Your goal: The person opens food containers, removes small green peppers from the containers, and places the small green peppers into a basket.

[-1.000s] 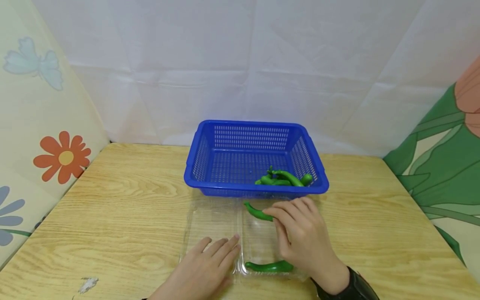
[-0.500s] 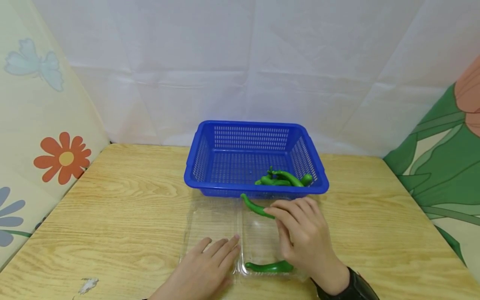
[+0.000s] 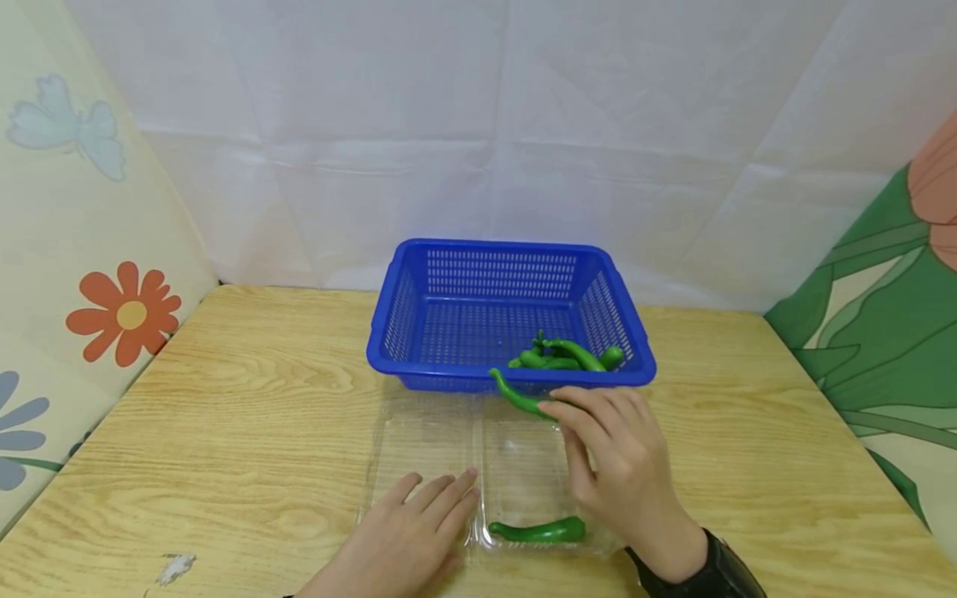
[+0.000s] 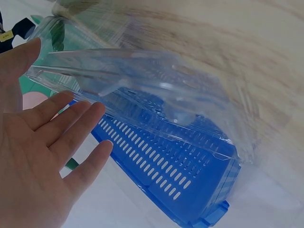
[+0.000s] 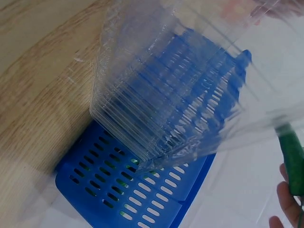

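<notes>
In the head view my right hand (image 3: 624,465) pinches a green chili pepper (image 3: 514,397) between thumb and fingers, over the far end of a clear plastic clamshell box (image 3: 523,473). The box lies opened out on the table. Another green pepper (image 3: 538,530) rests crosswise at the near end of its right half. My left hand (image 3: 399,531) lies on the left half with fingers extended. The left wrist view shows that hand's fingers (image 4: 78,126) spread beside the clear plastic. At the right edge of the right wrist view, the pinched pepper (image 5: 290,159) is partly cut off.
A blue slotted basket (image 3: 497,378) stands just behind the box. Several green peppers (image 3: 568,357) lie in its near right corner. The wooden table (image 3: 262,432) extends on both sides, with a white hanging (image 3: 478,124) at the back. A black band (image 3: 706,573) circles my right wrist.
The right hand has raised the pepper's free tip toward the basket rim, then shifted slightly right and away from me. The left hand and the pepper in the box stay put.
</notes>
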